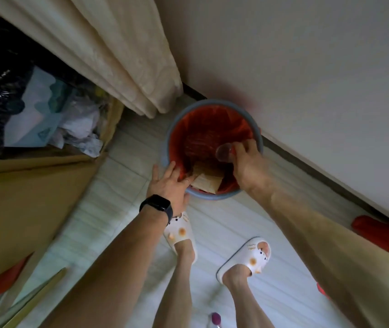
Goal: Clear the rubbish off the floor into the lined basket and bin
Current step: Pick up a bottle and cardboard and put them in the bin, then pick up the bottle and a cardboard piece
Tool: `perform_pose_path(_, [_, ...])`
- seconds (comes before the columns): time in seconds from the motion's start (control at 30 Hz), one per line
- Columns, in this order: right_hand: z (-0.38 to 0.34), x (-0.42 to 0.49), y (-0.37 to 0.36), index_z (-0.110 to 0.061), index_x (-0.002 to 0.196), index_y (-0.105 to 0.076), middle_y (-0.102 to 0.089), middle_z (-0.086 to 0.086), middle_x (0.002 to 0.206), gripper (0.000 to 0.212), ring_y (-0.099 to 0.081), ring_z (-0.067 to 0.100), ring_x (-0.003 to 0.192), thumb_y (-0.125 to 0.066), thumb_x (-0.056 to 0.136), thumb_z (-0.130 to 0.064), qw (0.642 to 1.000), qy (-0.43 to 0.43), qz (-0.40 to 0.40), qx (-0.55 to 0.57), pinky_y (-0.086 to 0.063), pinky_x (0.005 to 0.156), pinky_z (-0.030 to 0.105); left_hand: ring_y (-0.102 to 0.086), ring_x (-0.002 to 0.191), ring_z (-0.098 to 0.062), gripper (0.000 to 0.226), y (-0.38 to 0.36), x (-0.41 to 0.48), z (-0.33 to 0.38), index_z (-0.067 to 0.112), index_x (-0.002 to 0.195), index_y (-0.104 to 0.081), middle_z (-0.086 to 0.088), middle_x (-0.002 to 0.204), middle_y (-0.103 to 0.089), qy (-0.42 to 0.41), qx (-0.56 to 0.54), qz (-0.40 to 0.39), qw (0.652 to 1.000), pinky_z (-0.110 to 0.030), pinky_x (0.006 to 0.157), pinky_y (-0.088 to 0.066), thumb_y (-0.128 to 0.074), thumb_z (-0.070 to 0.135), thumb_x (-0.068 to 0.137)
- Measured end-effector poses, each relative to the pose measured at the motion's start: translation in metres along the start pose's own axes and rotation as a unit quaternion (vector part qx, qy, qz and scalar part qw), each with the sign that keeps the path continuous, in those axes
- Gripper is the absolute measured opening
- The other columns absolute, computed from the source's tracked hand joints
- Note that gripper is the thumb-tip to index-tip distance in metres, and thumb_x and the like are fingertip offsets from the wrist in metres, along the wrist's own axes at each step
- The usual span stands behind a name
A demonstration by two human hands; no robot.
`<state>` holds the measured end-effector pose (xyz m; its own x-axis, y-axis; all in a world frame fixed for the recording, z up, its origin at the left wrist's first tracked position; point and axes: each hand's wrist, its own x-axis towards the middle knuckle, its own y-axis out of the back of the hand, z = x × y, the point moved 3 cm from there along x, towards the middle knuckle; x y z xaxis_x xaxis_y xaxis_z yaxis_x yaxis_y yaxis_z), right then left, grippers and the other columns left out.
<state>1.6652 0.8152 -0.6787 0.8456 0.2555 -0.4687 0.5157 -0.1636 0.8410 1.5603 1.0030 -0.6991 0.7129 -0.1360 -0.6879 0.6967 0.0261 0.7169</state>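
Note:
A round blue-grey bin [173, 129] with a red liner stands on the floor against the wall. Brown paper pieces [206, 177] lie inside it at the near side. My left hand [168, 185], with a black watch on the wrist, rests on the bin's near-left rim, fingers reaching inside beside the paper. My right hand [245, 162] is over the bin's right side and holds a small clear cup [224, 152] above the liner.
A big cardboard box [35, 185] lined with a black bag and holding crumpled paper and packaging stands at the left. A beige curtain [122, 55] hangs behind. My feet in white slippers [247, 259] stand on the pale floor. Red items [382, 235] lie by the wall at right.

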Motion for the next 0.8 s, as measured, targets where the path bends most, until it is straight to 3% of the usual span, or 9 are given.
perform_pose_path(0.23, [0.006,0.017,-0.048,-0.017,0.143,-0.039,-0.04,0.012,0.133,0.042,-0.045,0.037,0.116,-0.039,0.101,-0.022,0.98,-0.005,-0.131,-0.15,-0.049,0.086,0.046,-0.006,0.15,-0.02,0.053,-0.008,0.005,-0.013,0.035,0.148,-0.034,-0.004,0.158,-0.027,-0.027,0.007,0.024,0.999,-0.059,0.116,-0.004,-0.042,0.045,0.097])
perform_pose_path(0.37, [0.01,0.015,-0.052,-0.017,0.144,-0.043,-0.043,0.012,0.139,0.048,-0.04,0.035,0.121,-0.044,0.097,-0.03,0.969,0.018,-0.12,-0.215,-0.041,0.095,0.042,-0.006,0.15,-0.021,0.057,-0.006,0.009,-0.014,0.033,0.149,-0.032,-0.003,0.159,-0.025,-0.024,-0.003,0.011,1.0,-0.057,0.117,-0.005,-0.043,0.046,0.095])
perform_pose_path(0.53, [0.01,-0.001,-0.039,-0.017,0.132,-0.057,-0.053,0.011,0.132,0.045,-0.045,0.035,0.118,-0.055,0.087,-0.025,0.972,0.065,-0.1,-0.205,-0.038,0.096,0.041,-0.009,0.149,-0.023,0.057,0.005,0.005,-0.009,0.028,0.148,-0.034,-0.006,0.158,-0.026,-0.009,-0.006,-0.011,1.0,-0.054,0.118,-0.008,-0.049,0.038,0.094])
perform_pose_path(0.63, [0.008,-0.012,-0.019,-0.017,0.129,-0.06,-0.058,0.012,0.124,0.046,-0.048,0.036,0.115,-0.059,0.083,-0.021,0.977,0.077,-0.088,-0.18,-0.038,0.097,0.042,-0.018,0.146,-0.025,0.053,0.019,-0.004,-0.001,0.025,0.143,-0.041,-0.007,0.151,-0.035,0.006,-0.008,-0.019,1.0,-0.052,0.118,-0.014,-0.053,0.029,0.091])
perform_pose_path(0.8, [0.0,-0.045,0.019,-0.016,0.134,-0.053,-0.055,0.009,0.13,0.05,-0.046,0.034,0.12,-0.054,0.084,-0.02,0.976,0.088,-0.085,-0.182,-0.039,0.097,0.041,-0.039,0.128,-0.026,0.043,0.047,-0.031,0.02,0.021,0.131,-0.048,-0.006,0.13,-0.048,0.039,-0.009,-0.027,0.999,-0.047,0.112,-0.028,-0.052,0.022,0.089])
